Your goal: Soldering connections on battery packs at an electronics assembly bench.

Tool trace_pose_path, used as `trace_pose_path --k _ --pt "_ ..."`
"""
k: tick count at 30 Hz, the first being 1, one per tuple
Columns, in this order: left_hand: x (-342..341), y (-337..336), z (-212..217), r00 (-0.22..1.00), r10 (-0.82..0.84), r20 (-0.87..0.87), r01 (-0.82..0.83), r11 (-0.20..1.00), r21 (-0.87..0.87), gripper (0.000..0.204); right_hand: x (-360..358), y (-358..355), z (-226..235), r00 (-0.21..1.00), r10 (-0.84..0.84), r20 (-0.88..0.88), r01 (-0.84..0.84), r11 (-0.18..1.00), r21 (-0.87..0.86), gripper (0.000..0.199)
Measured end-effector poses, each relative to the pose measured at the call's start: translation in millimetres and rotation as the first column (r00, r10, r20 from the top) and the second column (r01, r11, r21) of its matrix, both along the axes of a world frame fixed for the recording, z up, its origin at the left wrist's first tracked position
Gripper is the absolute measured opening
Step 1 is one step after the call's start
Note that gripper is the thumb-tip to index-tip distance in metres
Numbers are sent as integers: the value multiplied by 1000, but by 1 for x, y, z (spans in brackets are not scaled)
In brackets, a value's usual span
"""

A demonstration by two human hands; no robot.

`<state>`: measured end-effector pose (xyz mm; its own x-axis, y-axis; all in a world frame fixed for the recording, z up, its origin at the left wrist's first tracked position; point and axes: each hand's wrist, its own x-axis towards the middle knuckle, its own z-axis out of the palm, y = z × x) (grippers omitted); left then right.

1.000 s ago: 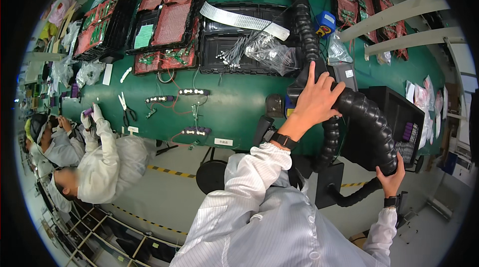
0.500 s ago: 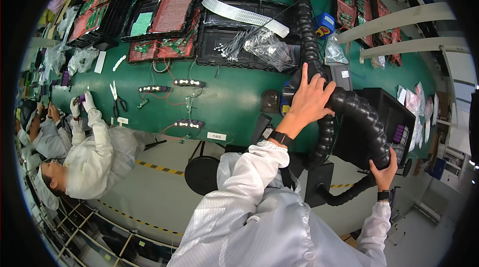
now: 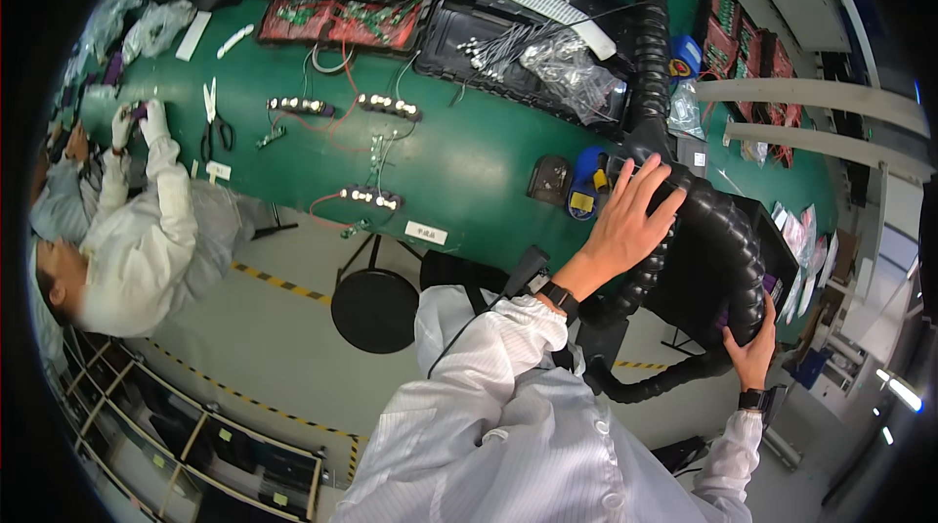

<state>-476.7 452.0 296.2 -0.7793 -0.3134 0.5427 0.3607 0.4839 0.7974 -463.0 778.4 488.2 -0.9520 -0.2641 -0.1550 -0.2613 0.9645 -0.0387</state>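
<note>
A thick black corrugated hose (image 3: 745, 259) bends in an arch on my right, beside the green table's edge. Spread over the top of its bend is my left hand (image 3: 630, 230), its fingers stretched out and touching the black surface. My right hand (image 3: 752, 352) grips the lower right part of the hose, thumb on one side and fingers on the other, partly hidden. Just left of the hose, a blue and yellow device (image 3: 586, 186) lies on the table next to a small dark tray (image 3: 548, 178). Behind the hose stands a black bin (image 3: 777, 239).
Small lit modules with wires (image 3: 371, 197) lie on the green table (image 3: 469, 161). Black trays (image 3: 459, 39) hold cables and bags at the back. White rails (image 3: 811, 93) cross at the right. A co-worker (image 3: 147, 249) sits at the left; a black stool (image 3: 373, 312) stands below.
The view has shifted, so the table sits higher in it. My left hand's fingers lie closer together on the hose. My right hand still holds the hose, whose bend has swung slightly.
</note>
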Motion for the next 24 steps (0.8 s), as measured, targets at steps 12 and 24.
trace_pose_path --k 12,24 --pt "69 -3 -110 841 131 524 -290 928 234 30 15 -152 -43 836 502 -221 -531 842 -96 42" --pt "63 -51 -152 770 64 635 10 994 -112 31 3 -149 -321 821 -124 557 505 613 -607 53"
